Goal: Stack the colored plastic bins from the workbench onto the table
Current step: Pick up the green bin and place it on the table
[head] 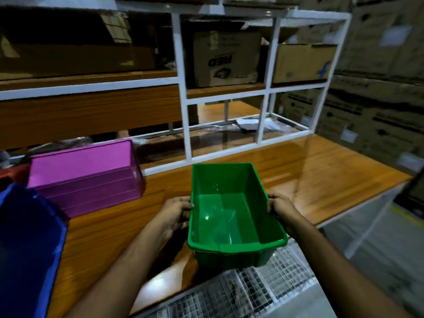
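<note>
Green plastic bin [231, 216] held open side up between both hands, over the near edge of the wooden workbench [321, 171], its near end overhanging the edge above a wire mesh surface [263, 283]. Appears lifted off the wood, though contact at the far end cannot be judged. Inside, only glare on the glossy floor.

Left hand [175, 212] gripping the bin's left long rim: thumb on the rim's top edge, fingers curled against the outer wall. Right hand [278, 208] gripping the right long rim the same way, fingers curled round the edge, the fingertips themselves mostly hidden behind the wall. Both forearms bare, reaching in from the bottom of the view.

To the left on the workbench, a stack of magenta bins [85, 175], upside down, nested one over another, well apart from the green one. Nearer and further left, a blue bin [29, 244], cut off by the frame edge, overlapping the magenta stack in the view.

Behind, a white metal shelf frame [183, 88] standing on the workbench, with cardboard boxes [226, 58] on its wooden shelves. At right, a wall of stacked cartons [378, 76].
</note>
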Available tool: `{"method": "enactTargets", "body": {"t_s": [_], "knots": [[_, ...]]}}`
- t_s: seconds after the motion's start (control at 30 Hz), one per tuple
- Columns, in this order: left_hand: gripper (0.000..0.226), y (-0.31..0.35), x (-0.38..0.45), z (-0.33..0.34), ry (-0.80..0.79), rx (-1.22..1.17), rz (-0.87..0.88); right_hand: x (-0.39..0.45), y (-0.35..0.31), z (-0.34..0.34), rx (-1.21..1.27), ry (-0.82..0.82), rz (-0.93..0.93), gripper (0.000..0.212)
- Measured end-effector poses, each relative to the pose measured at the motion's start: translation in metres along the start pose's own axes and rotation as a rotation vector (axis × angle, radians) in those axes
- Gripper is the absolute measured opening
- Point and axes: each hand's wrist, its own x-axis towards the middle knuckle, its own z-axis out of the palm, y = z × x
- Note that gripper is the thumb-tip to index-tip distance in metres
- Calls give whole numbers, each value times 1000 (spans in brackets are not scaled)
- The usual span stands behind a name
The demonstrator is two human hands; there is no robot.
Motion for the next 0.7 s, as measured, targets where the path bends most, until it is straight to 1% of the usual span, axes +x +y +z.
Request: {"method": "enactTargets", "body": {"t_s": [0.03, 0.17, 0.33, 0.5, 0.63, 0.7], "knots": [[30, 0, 4, 14, -25, 4, -5, -3, 3, -17, 13, 36, 1, 37], [30, -2, 12, 81, -127, 13, -46, -9, 25, -90, 72, 179, 33, 34], [25, 0, 19, 186, -275, 69, -26, -24, 48, -194, 150, 278, 31, 20], [26, -3, 29, 305, -375, 66, -21, -43, 51, -304, 229, 327, 42, 30], [27, -4, 38, 396, -411, 83, -38, -37, 48, -381, 253, 398, 23, 30], [25, -2, 47, 436, -429, 79, -39, -27, 44, -416, 274, 400, 5, 32]]}}
